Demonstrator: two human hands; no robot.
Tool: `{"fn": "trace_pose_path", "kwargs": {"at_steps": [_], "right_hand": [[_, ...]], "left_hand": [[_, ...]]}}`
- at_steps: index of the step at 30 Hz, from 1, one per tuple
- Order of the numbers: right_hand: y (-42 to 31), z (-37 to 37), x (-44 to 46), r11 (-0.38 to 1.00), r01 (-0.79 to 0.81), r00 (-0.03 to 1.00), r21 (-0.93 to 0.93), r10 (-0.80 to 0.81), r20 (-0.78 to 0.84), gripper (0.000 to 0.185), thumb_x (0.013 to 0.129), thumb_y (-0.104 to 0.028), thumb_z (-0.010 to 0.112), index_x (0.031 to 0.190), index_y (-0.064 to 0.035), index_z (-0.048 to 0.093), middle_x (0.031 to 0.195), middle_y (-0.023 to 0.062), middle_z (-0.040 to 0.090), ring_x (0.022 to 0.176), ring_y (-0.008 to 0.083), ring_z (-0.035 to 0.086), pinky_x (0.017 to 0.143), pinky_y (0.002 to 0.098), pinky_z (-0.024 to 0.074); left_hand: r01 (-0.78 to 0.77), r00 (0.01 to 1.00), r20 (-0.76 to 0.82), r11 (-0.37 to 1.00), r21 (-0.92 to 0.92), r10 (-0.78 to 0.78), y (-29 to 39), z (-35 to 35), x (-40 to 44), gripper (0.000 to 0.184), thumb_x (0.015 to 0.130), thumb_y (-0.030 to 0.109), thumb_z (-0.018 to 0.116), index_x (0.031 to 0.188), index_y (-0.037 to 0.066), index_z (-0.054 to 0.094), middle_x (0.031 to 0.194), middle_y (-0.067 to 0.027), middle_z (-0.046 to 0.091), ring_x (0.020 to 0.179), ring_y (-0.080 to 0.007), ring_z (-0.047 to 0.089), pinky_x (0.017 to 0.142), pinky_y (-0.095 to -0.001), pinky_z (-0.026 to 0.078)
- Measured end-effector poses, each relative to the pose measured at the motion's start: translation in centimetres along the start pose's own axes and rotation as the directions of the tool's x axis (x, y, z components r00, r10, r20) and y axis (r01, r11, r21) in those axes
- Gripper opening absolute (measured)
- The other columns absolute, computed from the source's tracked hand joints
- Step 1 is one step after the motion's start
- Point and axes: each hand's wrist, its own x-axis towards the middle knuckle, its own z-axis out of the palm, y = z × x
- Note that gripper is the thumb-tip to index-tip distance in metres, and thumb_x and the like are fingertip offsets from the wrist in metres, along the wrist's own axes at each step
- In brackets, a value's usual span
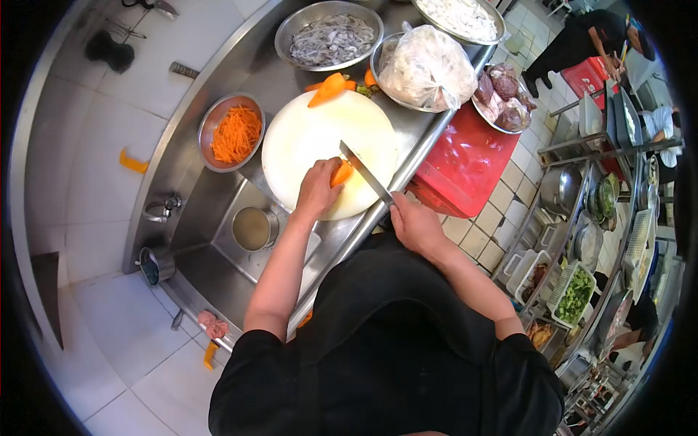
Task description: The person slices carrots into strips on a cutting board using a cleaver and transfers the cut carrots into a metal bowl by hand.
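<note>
My left hand (318, 190) is closed around a piece of carrot (342, 174), pressing it on the round white cutting board (291, 138). In my right hand (416, 224) is the handle of a kitchen knife (365, 171), its blade angled over the board just right of the carrot piece. More carrot pieces (329, 90) lie at the board's far edge. To the left of the board, a metal bowl (206, 149) holds thin carrot shreds (237, 135).
Beyond the board stand a bowl of grey strips (333, 39), a filled plastic bag (429, 67) and a bowl of meat (502, 94). A red crate (465, 160) is at the right. The sink (211, 218) holds a pot (255, 228). Shelves and people are farther right.
</note>
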Motion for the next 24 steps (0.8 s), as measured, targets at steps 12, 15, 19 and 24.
{"fn": "trace_pose_path", "kwargs": {"at_steps": [12, 15, 19, 24], "right_hand": [[-0.4, 0.1, 0.7, 0.99, 0.084, 0.996, -0.113, -0.081, 0.031, 0.029, 0.106, -0.017, 0.049, 0.126, 0.0005, 0.06, 0.091, 0.024, 0.074, 0.085, 0.0443, 0.073, 0.076, 0.0579, 0.0569], [-0.7, -0.3, 0.9, 0.99, 0.063, 0.996, -0.124, -0.055, 0.07, 0.028, 0.106, -0.016, 0.048, 0.125, 0.0009, 0.059, 0.09, 0.0245, 0.073, 0.085, 0.0444, 0.073, 0.077, 0.0585, 0.057], [-1.3, -0.7, 1.1, 0.988, 0.055, 0.994, -0.146, -0.04, 0.099, 0.025, 0.105, -0.015, 0.048, 0.122, 0.001, 0.057, 0.089, 0.0241, 0.073, 0.085, 0.0449, 0.073, 0.077, 0.0589, 0.0568], [-1.6, -0.6, 1.5, 0.984, 0.019, 0.986, -0.176, 0.011, 0.168, 0.021, 0.102, -0.01, 0.048, 0.118, 0.0029, 0.054, 0.086, 0.0245, 0.073, 0.085, 0.0461, 0.073, 0.077, 0.0587, 0.0568]], "left_hand": [[0.043, 0.999, -0.011, 0.999, -0.002, -0.043, 0.7, 0.2, -0.2, 0.064, 0.082, 0.008, 0.087, 0.142, 0.009, 0.064, 0.133, -0.0197, 0.065, 0.123, -0.0397, 0.062, 0.109, -0.0463, 0.051], [0.029, 0.999, -0.028, 0.999, -0.016, -0.029, 0.6, 0.2, -0.3, 0.062, 0.082, 0.009, 0.087, 0.141, 0.009, 0.065, 0.133, -0.0191, 0.065, 0.123, -0.0395, 0.062, 0.109, -0.0463, 0.051], [0.04, 0.999, -0.01, 0.999, -0.02, -0.041, 0.5, 0.2, -0.2, 0.062, 0.082, 0.009, 0.087, 0.14, 0.009, 0.066, 0.132, -0.0185, 0.065, 0.122, -0.0394, 0.062, 0.108, -0.0467, 0.051], [0.029, 0.999, -0.015, 1.0, 0.005, -0.029, 0.1, 0.6, 0.0, 0.063, 0.08, 0.009, 0.088, 0.14, 0.01, 0.066, 0.13, -0.0178, 0.065, 0.121, -0.0395, 0.062, 0.107, -0.0475, 0.051]]}}
